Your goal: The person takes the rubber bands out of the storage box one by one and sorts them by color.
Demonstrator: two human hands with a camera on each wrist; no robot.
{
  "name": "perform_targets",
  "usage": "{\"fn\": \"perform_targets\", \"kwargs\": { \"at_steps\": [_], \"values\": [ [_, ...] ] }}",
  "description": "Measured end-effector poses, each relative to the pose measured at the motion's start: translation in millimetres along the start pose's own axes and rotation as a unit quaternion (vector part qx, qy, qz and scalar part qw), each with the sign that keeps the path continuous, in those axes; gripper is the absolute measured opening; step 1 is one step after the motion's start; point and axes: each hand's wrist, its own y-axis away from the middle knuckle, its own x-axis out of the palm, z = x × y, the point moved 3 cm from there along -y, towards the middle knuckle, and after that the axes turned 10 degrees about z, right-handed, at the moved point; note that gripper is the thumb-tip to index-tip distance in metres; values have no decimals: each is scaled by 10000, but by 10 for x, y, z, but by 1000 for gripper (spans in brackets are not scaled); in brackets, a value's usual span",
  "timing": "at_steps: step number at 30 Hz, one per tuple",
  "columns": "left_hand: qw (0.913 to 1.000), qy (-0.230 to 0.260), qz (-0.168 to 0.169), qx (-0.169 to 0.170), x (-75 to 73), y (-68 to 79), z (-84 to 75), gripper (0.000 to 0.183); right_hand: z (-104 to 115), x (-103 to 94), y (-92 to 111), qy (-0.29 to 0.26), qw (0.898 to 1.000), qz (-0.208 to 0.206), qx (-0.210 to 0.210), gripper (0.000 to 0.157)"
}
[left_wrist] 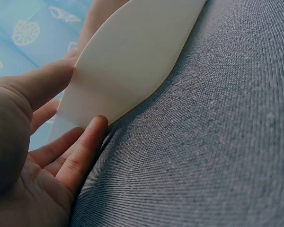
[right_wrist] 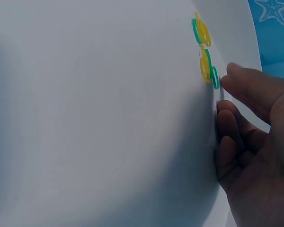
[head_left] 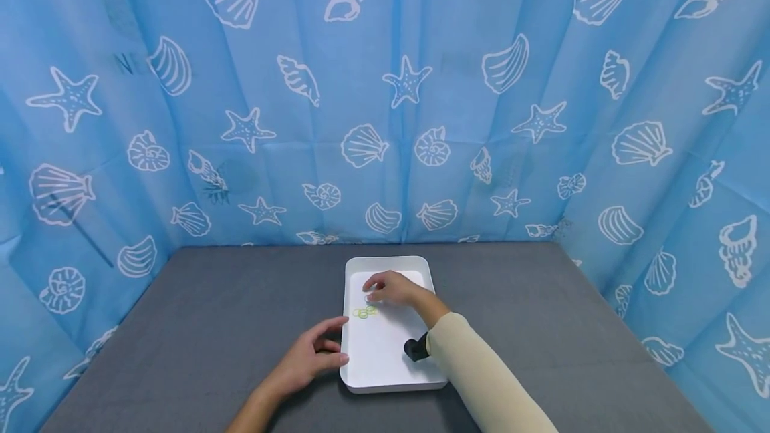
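Observation:
A shallow white tray (head_left: 379, 371) lies lengthwise in front of me. Inside it, toward the far left, sits a small cluster of thin yellow and green rings (head_left: 364, 313), like little rubber bands. My right hand (head_left: 394, 288) is low over the tray just beyond the cluster. In the right wrist view its thumb tip comes right up to a green ring (right_wrist: 215, 78), with a gap between thumb and bent fingers. At the tray's left side, my left hand (head_left: 313, 356) touches the outer wall (left_wrist: 128, 56) with fingertips and thumb, fingers spread and nearly straight.
The tray stands on a grey cloth-covered table (head_left: 240, 306). A blue curtain (head_left: 397, 119) with white shells and starfish hangs behind and along both sides. A black wrist camera (head_left: 416, 349) sits at the cuff of the cream right sleeve (head_left: 487, 376), over the tray's near right part.

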Motion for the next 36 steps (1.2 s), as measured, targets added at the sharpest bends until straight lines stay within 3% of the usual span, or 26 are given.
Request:
{"fn": "perform_targets", "kwargs": {
  "at_steps": [6,27,36],
  "values": [
    [9999,-104,-35,-8,28,74,-126,61,60,33,30,143,9998,-1,-146,15],
    [10000,-71,-44,42,31,69,-108,61,54,63,12,286,9992,-194,210,8],
    [9999,-98,-38,31,21,58,-118,62,57,24,48,337,9985,-400,154,9]
  ]
}}
